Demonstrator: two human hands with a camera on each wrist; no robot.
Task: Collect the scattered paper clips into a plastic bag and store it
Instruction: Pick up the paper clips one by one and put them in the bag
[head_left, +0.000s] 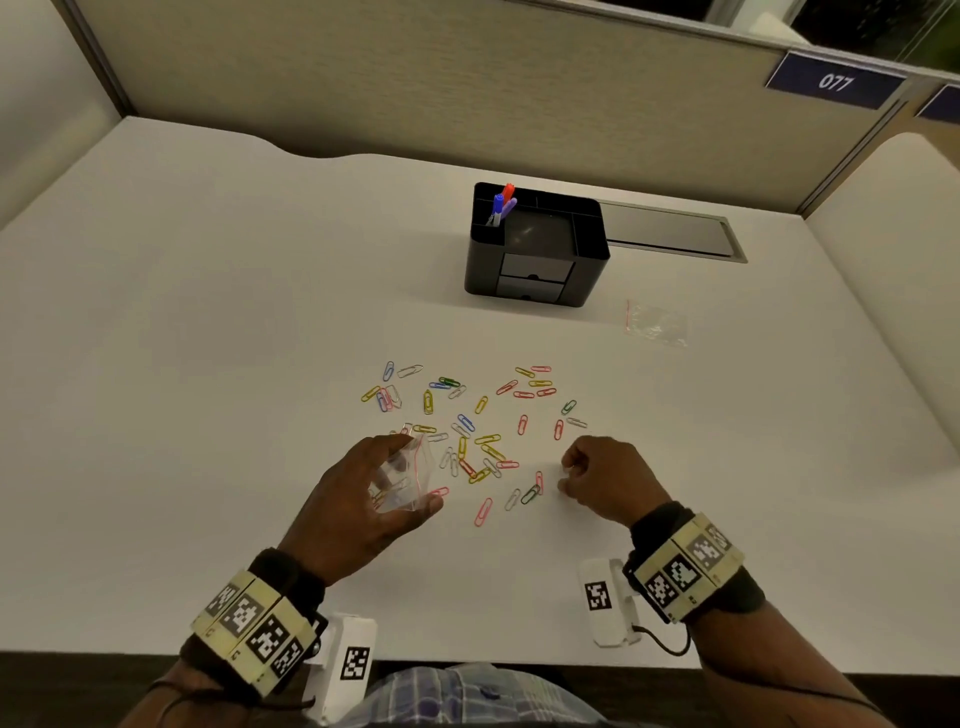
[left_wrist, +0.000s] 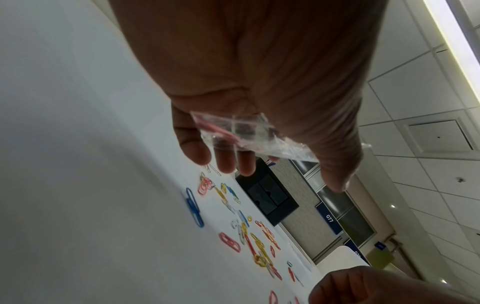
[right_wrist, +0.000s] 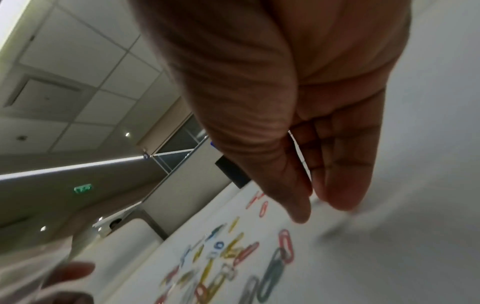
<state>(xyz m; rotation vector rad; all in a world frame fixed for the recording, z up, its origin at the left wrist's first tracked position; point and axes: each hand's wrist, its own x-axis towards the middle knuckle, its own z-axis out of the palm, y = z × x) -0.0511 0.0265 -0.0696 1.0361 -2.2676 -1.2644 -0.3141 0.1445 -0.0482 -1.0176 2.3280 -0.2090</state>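
Left hand (head_left: 358, 499) is curled round a small clear plastic bag (head_left: 402, 480) with a few clips already in it, just above the white surface (head_left: 208, 364). Right hand (head_left: 605, 480) is loosely curled beside it; can't tell if it's pinching anything. Colourful paper clips (head_left: 467, 426) lie scattered just past both hands. Further back sits a black organizer (head_left: 535, 249), with another clear bag (head_left: 655, 325) lying to its right.

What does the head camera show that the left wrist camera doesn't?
Only the head view shows a second plastic bag lying on the desk to the right of the black organizer, and the pens standing in it. Only the left wrist view shows pink clips already inside the held bag and the ceiling. Both show the left hand holding that bag, the scattered paper clips, and the right hand.
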